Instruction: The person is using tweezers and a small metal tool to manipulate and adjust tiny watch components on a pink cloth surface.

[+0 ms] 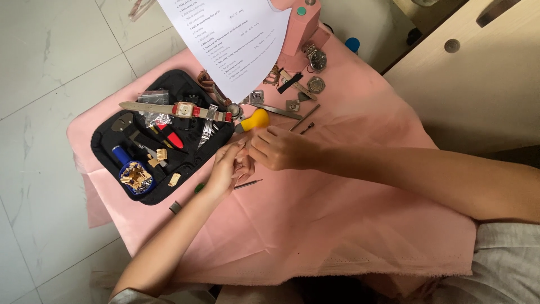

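Observation:
My left hand and my right hand meet over a pink cloth, fingertips pinched together around something very small that I cannot make out. A yellow-handled tool lies just above the fingers. A thin pin tool rests on the cloth under my left hand. A watch with a tan and red strap lies across the open black tool case to the left.
The case holds a blue-and-gold case opener, red-handled tools and small parts. A printed sheet, a pink press stand, watch cases and metal parts lie at the top. A wooden cabinet stands right. White tiles surround.

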